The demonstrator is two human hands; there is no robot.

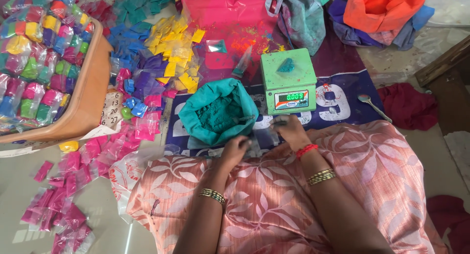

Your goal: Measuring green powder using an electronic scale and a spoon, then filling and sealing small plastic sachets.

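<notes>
A big teal sack of powder (219,112) sat open just ahead of the knees, the green scale (287,81) beside it carrying a small teal heap. Left hand (234,151) and right hand (290,129) pinched a small clear packet (259,139) between them, fingers closed on it.

Glossy plastic packets (34,43), matt cloth bag (218,112)

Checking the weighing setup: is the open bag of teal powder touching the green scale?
Apart. The head view shows a strip of blue mat between the teal powder bag and the green scale.
</notes>
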